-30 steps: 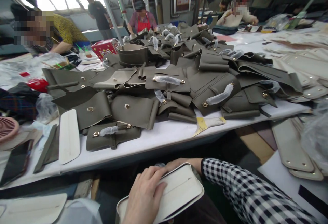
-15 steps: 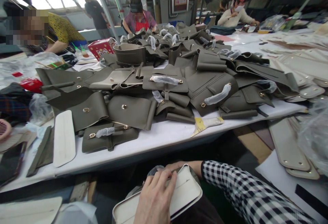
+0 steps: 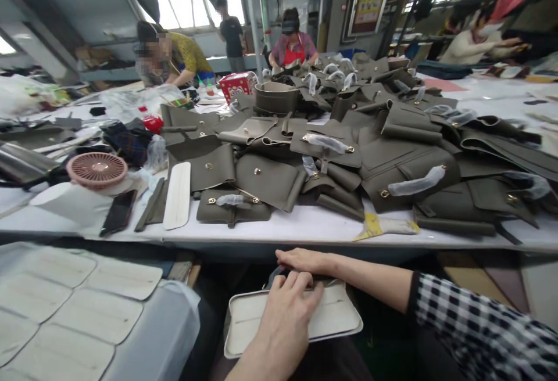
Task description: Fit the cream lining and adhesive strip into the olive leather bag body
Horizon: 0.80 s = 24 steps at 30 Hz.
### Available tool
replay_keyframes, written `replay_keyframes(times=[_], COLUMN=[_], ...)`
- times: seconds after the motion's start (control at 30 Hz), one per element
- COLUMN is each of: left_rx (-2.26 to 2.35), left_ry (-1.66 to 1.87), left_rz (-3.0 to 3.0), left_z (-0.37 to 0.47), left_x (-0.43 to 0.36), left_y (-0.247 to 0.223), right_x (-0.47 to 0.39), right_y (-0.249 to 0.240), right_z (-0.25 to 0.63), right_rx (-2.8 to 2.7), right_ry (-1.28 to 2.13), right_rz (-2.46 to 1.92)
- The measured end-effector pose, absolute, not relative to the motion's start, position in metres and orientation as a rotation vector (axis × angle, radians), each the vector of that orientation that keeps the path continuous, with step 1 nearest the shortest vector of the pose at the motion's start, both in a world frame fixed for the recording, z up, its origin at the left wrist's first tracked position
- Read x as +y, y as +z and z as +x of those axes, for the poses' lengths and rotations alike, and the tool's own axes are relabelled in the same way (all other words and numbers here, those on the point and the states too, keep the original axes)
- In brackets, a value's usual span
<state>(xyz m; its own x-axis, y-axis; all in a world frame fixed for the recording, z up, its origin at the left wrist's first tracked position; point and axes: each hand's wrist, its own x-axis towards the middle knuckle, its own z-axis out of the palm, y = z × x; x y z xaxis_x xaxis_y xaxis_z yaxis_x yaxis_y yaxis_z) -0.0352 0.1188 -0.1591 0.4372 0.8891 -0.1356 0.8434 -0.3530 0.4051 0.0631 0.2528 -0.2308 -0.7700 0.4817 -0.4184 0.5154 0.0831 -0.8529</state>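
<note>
In my lap lies a grey-brown handbag piece with a white oblong base panel [image 3: 335, 311] facing up. My left hand [image 3: 288, 311] lies over this panel, its fingers bent over the far edge and gripping the piece. Just beyond it, my right hand [image 3: 305, 260] reaches across from the right with fingers stretched out along the far side. Whether its underside touches the bag is hidden. A dark handle part [image 3: 274, 279] shows beside my left fingertips.
Grey-brown bag pieces [image 3: 265, 180] with wrapped handles are heaped on the white table [image 3: 300, 231]. A loose white panel [image 3: 178, 195], phone [image 3: 118, 212] and pink fan [image 3: 96, 169] lie left. More white panels [image 3: 98, 311] cover a lower-left surface. Co-workers [image 3: 294, 44] are behind.
My view has swung left, bringing in the fan and rows of white panels. My right hand now extends more visibly beyond the bag. My left hand keeps its place on the panel.
</note>
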Motion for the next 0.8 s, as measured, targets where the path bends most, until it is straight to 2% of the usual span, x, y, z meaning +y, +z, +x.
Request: replay_keyframes(times=[0.13,0.27,0.43,0.6,0.8], left_rx=[1.723,1.851,1.825,1.804,1.410], left_ry=[0.459,0.508,0.474,0.524,0.779], left_rz=[1.992,1.668,1.600,1.513,0.977], left_z=[-0.067,-0.105,-0.117,-0.130,-0.171], left_x=[0.111,0.107,0.106,0.102,0.082], left_y=[-0.152,-0.154,-0.157,-0.161,-0.186], right_x=[0.242,0.233,0.222,0.210,0.202], right_y=[-0.213,-0.212,-0.206,-0.195,-0.198], right_z=[0.059,0.054,0.052,0.049,0.032], right_rx=[2.341,2.384,2.539,2.669,2.738], right_ry=[-1.693,-1.519,-1.289,-1.001,-0.807], right_rz=[0.885,0.822,0.706,0.781,0.772])
